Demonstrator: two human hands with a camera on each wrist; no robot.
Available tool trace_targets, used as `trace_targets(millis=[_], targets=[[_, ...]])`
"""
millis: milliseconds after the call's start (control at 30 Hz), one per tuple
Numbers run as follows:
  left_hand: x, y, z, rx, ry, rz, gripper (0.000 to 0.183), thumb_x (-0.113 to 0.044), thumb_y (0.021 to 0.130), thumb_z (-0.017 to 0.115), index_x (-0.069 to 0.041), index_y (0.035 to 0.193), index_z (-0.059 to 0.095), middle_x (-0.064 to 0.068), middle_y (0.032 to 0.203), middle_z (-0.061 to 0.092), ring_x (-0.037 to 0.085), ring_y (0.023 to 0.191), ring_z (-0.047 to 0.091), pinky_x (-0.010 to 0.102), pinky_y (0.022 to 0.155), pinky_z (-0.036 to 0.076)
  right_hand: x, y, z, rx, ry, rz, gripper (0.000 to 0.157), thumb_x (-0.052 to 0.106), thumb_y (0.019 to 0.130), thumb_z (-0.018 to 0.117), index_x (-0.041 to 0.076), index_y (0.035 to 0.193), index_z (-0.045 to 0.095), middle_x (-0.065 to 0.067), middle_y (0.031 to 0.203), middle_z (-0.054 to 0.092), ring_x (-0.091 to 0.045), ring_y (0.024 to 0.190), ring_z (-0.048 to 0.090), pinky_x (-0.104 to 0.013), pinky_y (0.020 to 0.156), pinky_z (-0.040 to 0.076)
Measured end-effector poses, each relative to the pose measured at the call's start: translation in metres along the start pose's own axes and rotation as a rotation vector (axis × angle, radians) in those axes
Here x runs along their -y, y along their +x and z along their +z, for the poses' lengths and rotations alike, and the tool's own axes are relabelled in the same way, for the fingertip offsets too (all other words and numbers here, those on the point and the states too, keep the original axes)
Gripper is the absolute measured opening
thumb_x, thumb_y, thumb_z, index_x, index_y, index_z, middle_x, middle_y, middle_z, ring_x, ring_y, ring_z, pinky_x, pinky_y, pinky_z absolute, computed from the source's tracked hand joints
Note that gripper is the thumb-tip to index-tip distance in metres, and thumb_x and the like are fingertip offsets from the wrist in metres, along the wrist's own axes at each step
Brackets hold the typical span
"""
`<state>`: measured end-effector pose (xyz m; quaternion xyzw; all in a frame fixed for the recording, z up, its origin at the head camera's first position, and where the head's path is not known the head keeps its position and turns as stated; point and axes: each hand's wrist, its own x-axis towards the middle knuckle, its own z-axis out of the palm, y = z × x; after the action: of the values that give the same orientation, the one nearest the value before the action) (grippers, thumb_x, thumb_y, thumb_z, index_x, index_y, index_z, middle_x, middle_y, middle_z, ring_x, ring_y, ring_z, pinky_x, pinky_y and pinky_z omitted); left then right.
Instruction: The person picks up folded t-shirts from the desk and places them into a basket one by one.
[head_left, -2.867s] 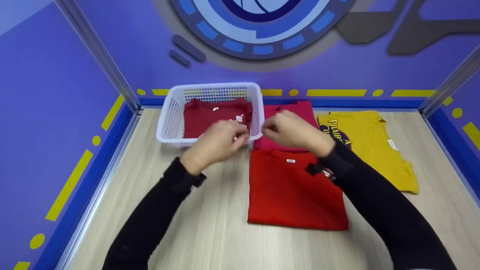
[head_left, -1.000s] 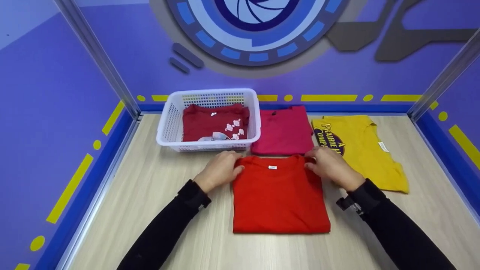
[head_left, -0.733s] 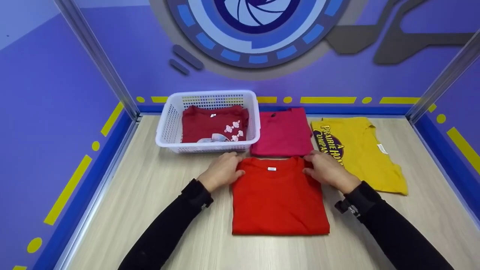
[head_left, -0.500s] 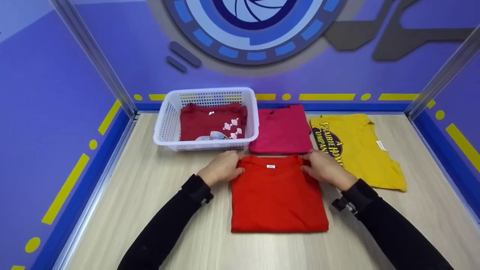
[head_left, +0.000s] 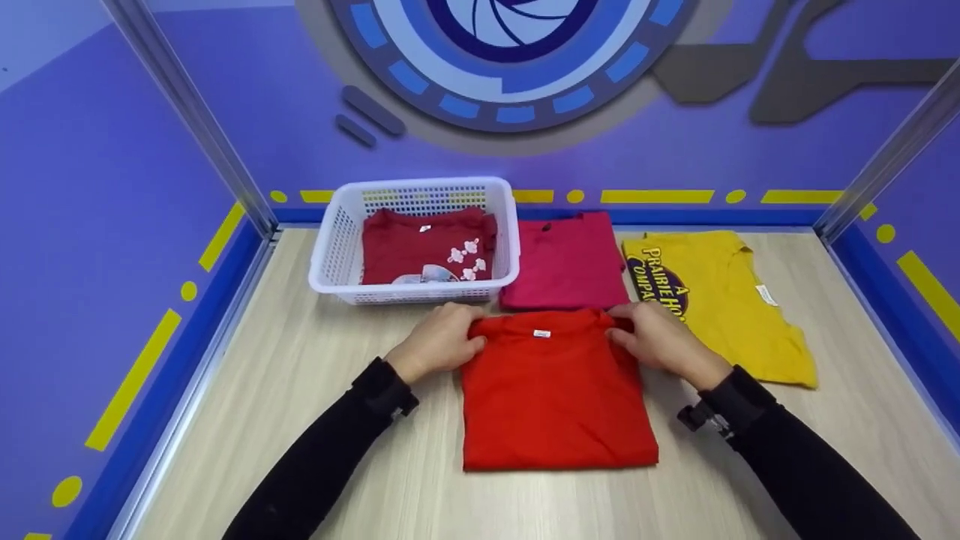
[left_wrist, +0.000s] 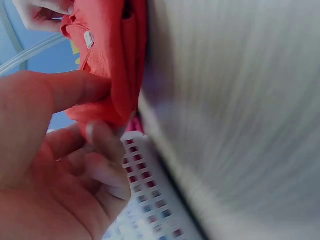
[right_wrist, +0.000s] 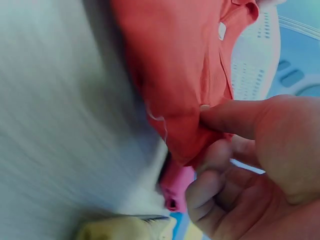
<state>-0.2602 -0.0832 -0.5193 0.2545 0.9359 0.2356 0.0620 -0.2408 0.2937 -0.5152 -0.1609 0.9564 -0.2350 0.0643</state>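
A folded red T-shirt lies on the table in front of me, its neckline and white label facing away. My left hand pinches its far left corner between thumb and fingers; in the left wrist view the thumb presses on the red cloth. At the far right corner my right hand pinches the shirt likewise, and the right wrist view has the thumb on top with curled fingers beneath. Both wrist views show the shirt's edge bunched at the grip.
A white plastic basket with a folded dark red T-shirt inside stands at the back left. Beside it lies a folded pink shirt, then a yellow printed T-shirt on the right. Blue panels wall the table's back and sides.
Both hands came away from the basket area and took hold of the red shirt's far corners. Since half a second ago the shirt's far edge has lifted slightly.
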Motion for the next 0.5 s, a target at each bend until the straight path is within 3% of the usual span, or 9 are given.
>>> trace_targets(millis=[100, 200, 300, 500], targets=[[-0.005, -0.009, -0.013, -0.044, 0.001, 0.026, 0.023, -0.016, 0.098, 0.076, -0.012, 0.121, 0.08, 0.006, 0.106, 0.078, 0.026, 0.094, 0.069, 0.047, 0.089, 0.06, 0.009, -0.004, -0.013, -0.024, 0.045, 0.01, 0.039, 0.016, 0.106, 0.074, -0.002, 0.14, 0.073, -0.021, 0.124, 0.078, -0.03, 0.101, 0.068, -0.05, 0.092, 0.062], [-0.01, -0.018, -0.028, -0.068, -0.012, 0.061, 0.034, -0.015, 0.099, 0.076, -0.01, 0.132, 0.078, 0.006, 0.117, 0.079, 0.027, 0.105, 0.073, 0.05, 0.1, 0.061, 0.021, -0.008, -0.028, -0.059, 0.054, -0.009, 0.039, 0.014, 0.106, 0.074, -0.002, 0.141, 0.072, -0.022, 0.129, 0.077, -0.032, 0.107, 0.068, -0.052, 0.096, 0.064], [-0.011, -0.024, -0.047, -0.086, -0.018, 0.1, 0.04, -0.015, 0.1, 0.075, -0.01, 0.139, 0.076, 0.006, 0.121, 0.078, 0.026, 0.111, 0.072, 0.049, 0.106, 0.06, 0.033, -0.01, -0.041, -0.128, 0.057, -0.064, 0.037, 0.013, 0.104, 0.075, -0.001, 0.139, 0.074, -0.02, 0.121, 0.079, -0.03, 0.099, 0.068, -0.041, 0.086, 0.064], [-0.003, -0.03, -0.093, -0.164, -0.109, 0.118, 0.025, -0.013, 0.1, 0.075, -0.015, 0.124, 0.081, 0.0, 0.111, 0.075, 0.02, 0.102, 0.068, 0.04, 0.096, 0.06, 0.061, -0.009, -0.062, -0.312, 0.096, -0.21, 0.029, 0.009, 0.101, 0.08, 0.0, 0.129, 0.079, -0.013, 0.103, 0.077, -0.019, 0.077, 0.062, -0.021, 0.068, 0.051]])
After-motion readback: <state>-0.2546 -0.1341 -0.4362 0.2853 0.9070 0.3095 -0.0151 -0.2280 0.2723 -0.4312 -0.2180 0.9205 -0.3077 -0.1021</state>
